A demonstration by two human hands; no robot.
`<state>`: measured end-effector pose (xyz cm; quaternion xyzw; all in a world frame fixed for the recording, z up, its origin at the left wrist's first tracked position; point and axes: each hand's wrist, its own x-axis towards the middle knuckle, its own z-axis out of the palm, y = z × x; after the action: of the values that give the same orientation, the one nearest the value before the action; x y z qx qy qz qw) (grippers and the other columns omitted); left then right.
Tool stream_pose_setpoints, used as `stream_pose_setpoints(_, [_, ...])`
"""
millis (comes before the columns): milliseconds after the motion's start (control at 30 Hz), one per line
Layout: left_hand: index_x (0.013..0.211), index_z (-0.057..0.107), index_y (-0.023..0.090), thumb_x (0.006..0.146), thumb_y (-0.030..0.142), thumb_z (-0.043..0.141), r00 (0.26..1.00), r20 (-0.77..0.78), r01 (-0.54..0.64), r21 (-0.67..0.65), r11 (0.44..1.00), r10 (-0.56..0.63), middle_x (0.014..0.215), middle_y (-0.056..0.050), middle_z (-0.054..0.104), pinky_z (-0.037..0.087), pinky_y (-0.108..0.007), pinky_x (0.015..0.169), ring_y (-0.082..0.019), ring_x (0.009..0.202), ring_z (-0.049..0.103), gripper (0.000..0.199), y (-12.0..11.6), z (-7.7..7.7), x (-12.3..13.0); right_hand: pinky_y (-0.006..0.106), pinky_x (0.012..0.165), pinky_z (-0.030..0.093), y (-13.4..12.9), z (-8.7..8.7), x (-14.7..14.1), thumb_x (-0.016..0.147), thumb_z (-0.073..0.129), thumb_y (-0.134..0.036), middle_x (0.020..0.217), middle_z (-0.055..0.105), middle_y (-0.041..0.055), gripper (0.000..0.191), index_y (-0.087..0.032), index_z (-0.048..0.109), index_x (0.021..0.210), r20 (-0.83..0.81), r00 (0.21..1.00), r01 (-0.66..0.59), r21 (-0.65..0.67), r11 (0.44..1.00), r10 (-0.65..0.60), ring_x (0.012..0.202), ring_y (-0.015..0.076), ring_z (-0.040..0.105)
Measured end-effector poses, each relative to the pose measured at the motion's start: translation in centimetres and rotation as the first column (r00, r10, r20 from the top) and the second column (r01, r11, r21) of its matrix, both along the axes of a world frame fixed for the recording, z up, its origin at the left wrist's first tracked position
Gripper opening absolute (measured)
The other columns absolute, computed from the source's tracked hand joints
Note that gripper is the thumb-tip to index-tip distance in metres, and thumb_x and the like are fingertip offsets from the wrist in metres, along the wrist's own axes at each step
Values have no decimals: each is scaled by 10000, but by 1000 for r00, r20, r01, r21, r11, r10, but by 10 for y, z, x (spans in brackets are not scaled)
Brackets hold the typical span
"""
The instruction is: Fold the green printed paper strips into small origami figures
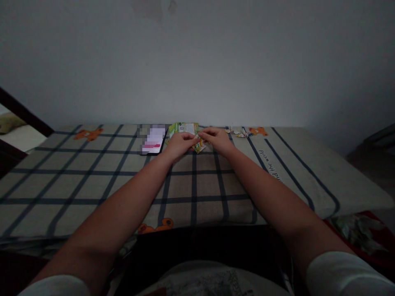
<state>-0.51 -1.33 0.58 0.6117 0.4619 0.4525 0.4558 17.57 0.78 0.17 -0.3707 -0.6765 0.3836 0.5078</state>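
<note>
One small printed packet (199,147), yellow, green and white, sits between the two hands, its lower corner pointing back toward the person. The left hand (181,144) pinches its near-left upper edge between thumb and fingers; the right hand (215,139) pinches the opposite upper edge, the fingertips of both almost meeting. Handling looks under way rather than finished: the packet is gripped and not yet set down, but whether its edge is torn is too small and dim to tell.

Just beyond the left hand lies a larger green package (187,127) with a white label panel, partly hidden by the fingers. Left of that hand is a smartphone (155,139), screen lit. Just right of the right hand lie crumpled scraps (240,133), seemingly wrappers already dealt with. Everything rests on a desk (180,185) covered in checked cloth.
</note>
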Motion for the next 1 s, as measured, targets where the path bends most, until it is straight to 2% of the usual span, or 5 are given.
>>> stream_pose_setpoints(100, [785,738,143,667,488,813,999,-39,0,54,999,2,754,-61,716,475,-261,589,-142,628,606,372,-1,0,1,284,699,456,0,1,1,738,757,-456,757,714,17,277,-181,766,769,3,1000,22,39,999,-22,706,134,582])
stream_pose_setpoints(333, [898,768,158,786,566,675,991,-128,62,154,986,-42,806,-58,732,470,-251,569,-153,659,612,433,-2,3,0,290,717,470,-1,4,2,706,780,-464,738,704,13,289,-179,761,745,-62,998,4,7,1000,-4,702,135,586])
stream_pose_setpoints(500, [849,787,167,796,535,683,978,-204,11,256,967,43,801,-66,745,450,-258,596,-159,677,618,387,2,0,-5,281,653,469,-1,2,0,684,786,-505,775,721,24,339,-189,776,805,-66,998,4,-59,998,-8,676,131,572])
stream_pose_setpoints(667, [891,803,174,767,547,709,979,-195,-13,214,977,55,840,-78,766,463,-261,596,-174,699,639,404,3,-2,-5,291,672,478,-3,3,1,746,740,-533,802,736,44,386,-174,791,877,-20,999,39,-22,999,-40,691,142,584])
stream_pose_setpoints(1000, [903,802,168,743,563,733,991,-130,12,146,989,8,826,-87,761,477,-266,600,-153,639,622,431,4,-6,-3,301,725,490,-2,4,1,740,733,-573,738,700,17,388,-188,770,780,-34,998,53,58,997,-51,703,142,584])
